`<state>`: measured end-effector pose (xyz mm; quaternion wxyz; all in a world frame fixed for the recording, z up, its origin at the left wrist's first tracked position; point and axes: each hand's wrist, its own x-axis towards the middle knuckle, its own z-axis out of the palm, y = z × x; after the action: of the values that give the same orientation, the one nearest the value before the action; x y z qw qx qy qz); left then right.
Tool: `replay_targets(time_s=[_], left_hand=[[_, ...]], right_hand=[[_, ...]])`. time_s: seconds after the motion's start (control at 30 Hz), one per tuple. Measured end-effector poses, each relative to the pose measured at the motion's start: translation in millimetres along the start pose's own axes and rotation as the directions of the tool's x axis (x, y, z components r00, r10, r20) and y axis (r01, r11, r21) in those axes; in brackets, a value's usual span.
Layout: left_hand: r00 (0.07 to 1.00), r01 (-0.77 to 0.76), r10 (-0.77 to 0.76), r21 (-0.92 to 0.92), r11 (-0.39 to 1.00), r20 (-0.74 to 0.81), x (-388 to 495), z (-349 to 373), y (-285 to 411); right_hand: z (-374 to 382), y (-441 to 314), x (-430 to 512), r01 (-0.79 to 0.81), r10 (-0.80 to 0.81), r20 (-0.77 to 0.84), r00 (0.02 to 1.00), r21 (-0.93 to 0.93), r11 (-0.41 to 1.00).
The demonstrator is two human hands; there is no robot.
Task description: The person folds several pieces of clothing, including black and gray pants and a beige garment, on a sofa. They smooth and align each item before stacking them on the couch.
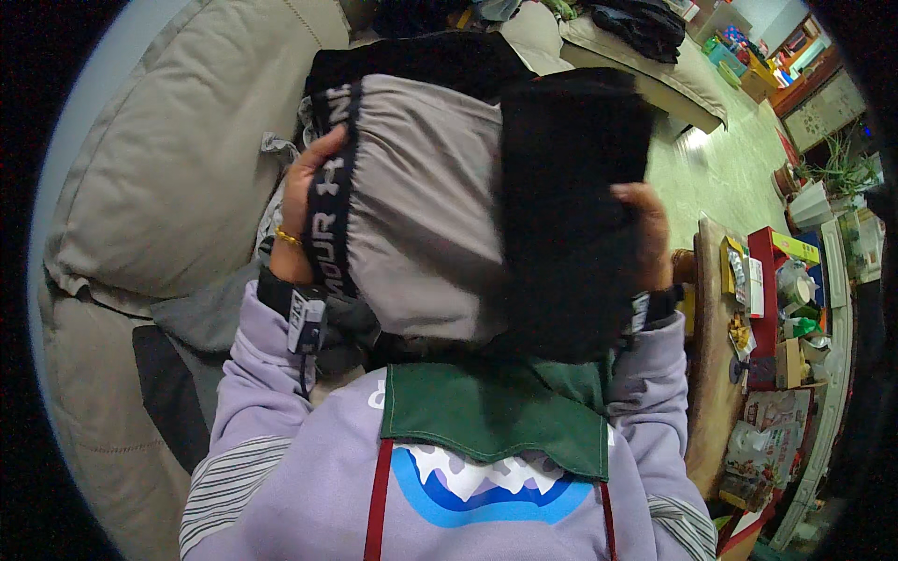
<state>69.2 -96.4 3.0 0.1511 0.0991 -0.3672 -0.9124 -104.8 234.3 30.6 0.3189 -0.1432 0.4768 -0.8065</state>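
Observation:
A folded pair of grey shorts [428,203] with a black waistband that bears lettering hangs between my two hands, in front of my chest. My left hand [302,203] grips it at the waistband; the fingers are hidden behind the cloth. At the other side, my right hand [649,231] holds the black part of the fabric [572,210], its thumb on top. Whether the black part belongs to the shorts or is a second garment, I cannot tell. More black cloth [421,59] shows just beyond the garment.
A beige sofa cushion [189,140] stands at the left, with grey and dark clothes [203,315] on the seat. Dark clothing [642,28] lies on another sofa part at the back. To the right is a wooden table [712,393] with boxes, packets and a red box [761,308].

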Motion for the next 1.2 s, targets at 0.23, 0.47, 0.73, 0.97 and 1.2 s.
replay_targets(time_s=[0.23, 0.47, 0.73, 0.97, 1.2], left_hand=[[0.993, -0.093, 0.1, -0.109, 0.99, 0.064, -10, 13, 33], [0.957, -0.224, 0.229, -0.048, 0.973, 0.178, -22, 30, 65], [0.913, -0.36, 0.316, 0.146, 0.921, 0.256, -26, 59, 116], [0.839, -0.411, 0.276, 0.214, 0.886, 0.469, 6, 138, 138], [0.7, -0.393, 0.186, 0.155, 0.906, 0.689, 37, 209, 153]], right_hand=[[-15, -48, -16, 0.394, -0.407, -0.229, 0.884, -0.104, 0.913], [-11, -89, -15, 0.484, -0.538, -0.186, 0.822, -0.27, 0.833], [41, -107, 14, 0.448, -0.537, 0.019, 0.843, -0.577, 0.683], [148, 53, 71, 0.612, -0.4, 0.521, 0.754, -0.779, 0.139], [117, 79, 39, 0.093, 0.291, 0.588, 0.755, -0.536, 0.839]])
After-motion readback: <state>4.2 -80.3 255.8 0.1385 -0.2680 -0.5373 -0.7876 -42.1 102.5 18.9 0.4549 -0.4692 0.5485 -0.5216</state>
